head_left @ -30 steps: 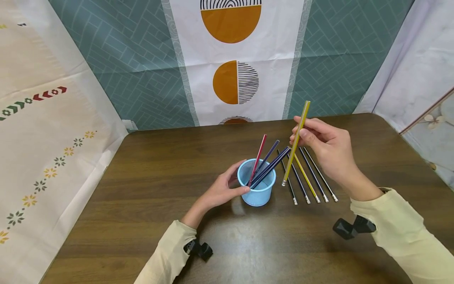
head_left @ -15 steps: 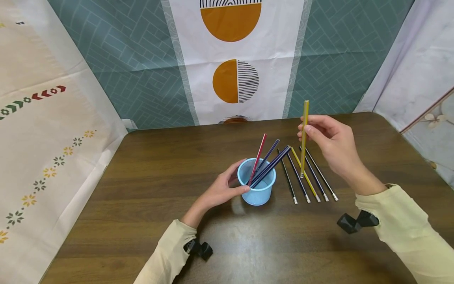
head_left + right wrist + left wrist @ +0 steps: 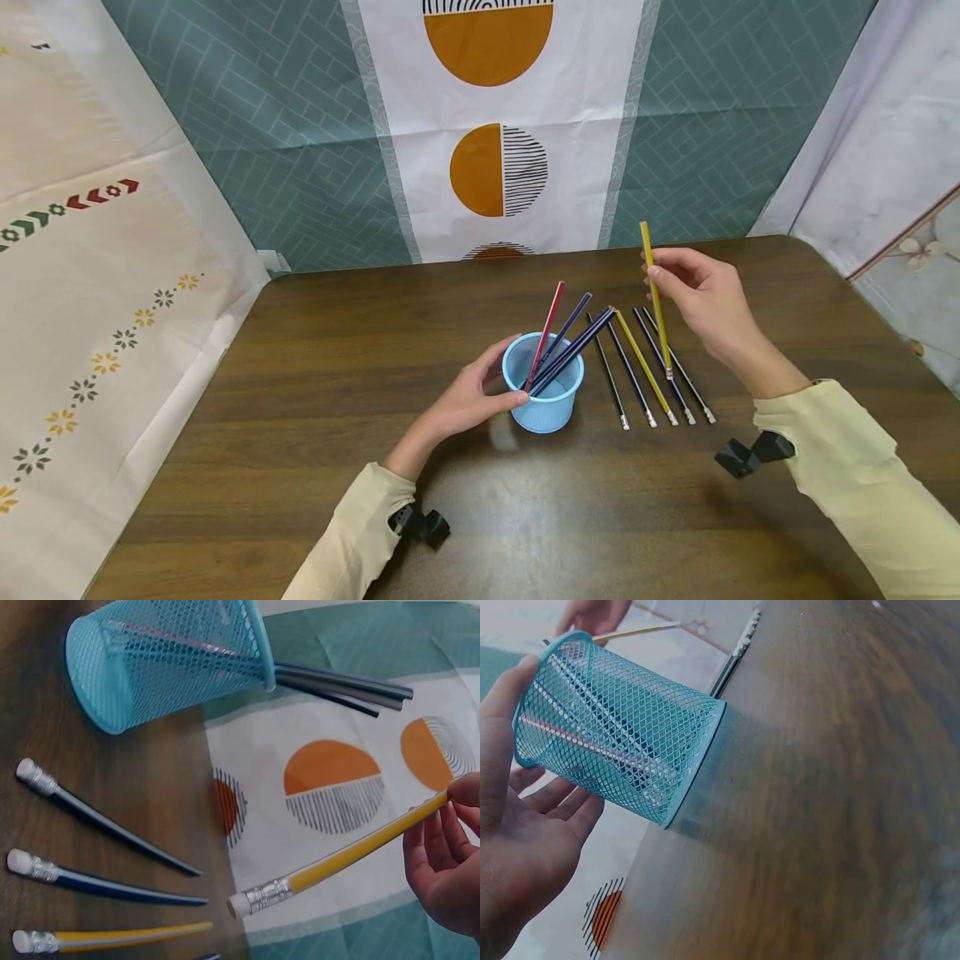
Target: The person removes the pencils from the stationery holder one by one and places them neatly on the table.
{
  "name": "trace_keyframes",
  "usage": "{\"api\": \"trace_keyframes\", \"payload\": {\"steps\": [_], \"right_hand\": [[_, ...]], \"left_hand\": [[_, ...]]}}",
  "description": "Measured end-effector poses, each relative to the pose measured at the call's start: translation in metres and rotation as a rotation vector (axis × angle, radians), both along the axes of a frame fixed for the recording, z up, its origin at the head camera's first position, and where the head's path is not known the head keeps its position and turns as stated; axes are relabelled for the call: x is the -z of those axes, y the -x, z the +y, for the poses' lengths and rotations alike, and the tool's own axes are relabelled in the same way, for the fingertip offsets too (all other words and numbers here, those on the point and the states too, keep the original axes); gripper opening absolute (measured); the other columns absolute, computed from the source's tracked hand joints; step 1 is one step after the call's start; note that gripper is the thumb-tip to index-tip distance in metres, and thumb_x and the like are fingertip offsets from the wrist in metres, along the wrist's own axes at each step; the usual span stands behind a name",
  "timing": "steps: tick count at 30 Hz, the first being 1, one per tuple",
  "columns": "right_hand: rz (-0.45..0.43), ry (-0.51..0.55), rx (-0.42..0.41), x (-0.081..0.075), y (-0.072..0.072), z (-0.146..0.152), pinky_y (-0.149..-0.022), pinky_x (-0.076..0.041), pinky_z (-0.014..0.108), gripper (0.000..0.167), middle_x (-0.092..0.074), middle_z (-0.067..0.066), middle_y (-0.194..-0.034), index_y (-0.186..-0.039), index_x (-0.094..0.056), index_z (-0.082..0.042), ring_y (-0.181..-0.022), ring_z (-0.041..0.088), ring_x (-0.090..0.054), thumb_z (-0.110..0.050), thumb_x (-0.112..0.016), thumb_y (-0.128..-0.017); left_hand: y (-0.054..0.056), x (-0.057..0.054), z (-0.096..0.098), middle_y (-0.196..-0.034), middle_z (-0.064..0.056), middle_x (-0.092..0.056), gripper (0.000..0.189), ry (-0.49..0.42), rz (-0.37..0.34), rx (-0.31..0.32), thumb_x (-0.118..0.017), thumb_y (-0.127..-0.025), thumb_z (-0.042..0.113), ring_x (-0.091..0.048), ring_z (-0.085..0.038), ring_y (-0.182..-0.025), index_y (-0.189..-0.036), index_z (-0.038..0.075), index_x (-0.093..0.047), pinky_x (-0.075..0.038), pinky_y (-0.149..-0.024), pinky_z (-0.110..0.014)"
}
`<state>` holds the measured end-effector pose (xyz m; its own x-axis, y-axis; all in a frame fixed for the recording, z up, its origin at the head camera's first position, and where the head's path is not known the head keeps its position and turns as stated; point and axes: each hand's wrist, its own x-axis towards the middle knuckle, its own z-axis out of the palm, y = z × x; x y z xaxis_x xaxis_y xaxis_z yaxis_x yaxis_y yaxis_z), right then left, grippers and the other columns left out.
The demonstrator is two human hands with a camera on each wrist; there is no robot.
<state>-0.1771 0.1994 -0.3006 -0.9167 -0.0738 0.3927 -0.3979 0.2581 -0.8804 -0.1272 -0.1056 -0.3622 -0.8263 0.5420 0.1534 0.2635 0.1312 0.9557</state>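
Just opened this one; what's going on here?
A person's left grip holds a blue mesh cup containing a red pencil and several dark pencils. The right grip pinches a yellow pencil, eraser end down, above a row of five pencils lying beside the cup on the wooden table.

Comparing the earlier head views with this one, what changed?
The right hand moved rightward, away from the mesh cup, carrying its yellow pencil; that pencil's top now leans left instead of right. Nothing was taken hold of or let go. Unchanged: the left hand holding the cup, the pencils inside and the five-pencil row.
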Motion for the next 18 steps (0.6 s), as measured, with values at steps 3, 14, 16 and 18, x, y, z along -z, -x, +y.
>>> {"api": "trace_keyframes", "payload": {"steps": [3,14,16,18], "right_hand": [[-0.018,-0.04,0.031,0.005,0.004,0.002,-0.069,-0.052,0.015,0.017,-0.066,-0.001,-0.086,-0.109,-0.067,0.0,-0.079,0.006,-0.06,-0.006,-0.061,-0.095],[-0.089,-0.092,0.057,0.022,0.016,0.013,-0.067,-0.05,0.012,0.026,-0.065,-0.01,-0.084,-0.115,-0.062,0.008,-0.078,0.004,-0.058,-0.009,-0.061,-0.096],[-0.102,-0.082,0.057,0.024,0.018,0.014,-0.066,-0.05,0.013,0.026,-0.065,-0.012,-0.083,-0.114,-0.062,0.008,-0.076,0.003,-0.058,-0.01,-0.062,-0.095],[-0.115,-0.084,0.061,0.026,0.019,0.016,-0.066,-0.051,0.013,0.028,-0.065,-0.013,-0.083,-0.115,-0.062,0.009,-0.076,0.002,-0.058,-0.012,-0.062,-0.095]], "left_hand": [[-0.001,-0.001,0.0,-0.145,-0.022,-0.039,0.071,0.002,-0.003,-0.002,-0.068,-0.089,0.001,-0.041,-0.036,-0.132,-0.149,-0.001,-0.029,-0.036,-0.106,-0.044],[-0.001,-0.001,0.0,-0.145,-0.022,-0.038,0.072,0.012,-0.011,-0.003,-0.066,-0.089,-0.002,-0.041,-0.036,-0.131,-0.149,-0.001,-0.028,-0.035,-0.106,-0.042],[-0.001,-0.001,0.001,-0.145,-0.022,-0.039,0.072,0.01,-0.009,-0.004,-0.066,-0.088,-0.003,-0.041,-0.036,-0.131,-0.149,-0.001,-0.028,-0.035,-0.106,-0.042],[-0.001,-0.002,0.001,-0.145,-0.022,-0.039,0.072,0.009,-0.008,-0.005,-0.066,-0.088,-0.003,-0.041,-0.036,-0.131,-0.149,-0.001,-0.028,-0.035,-0.106,-0.042]]}}
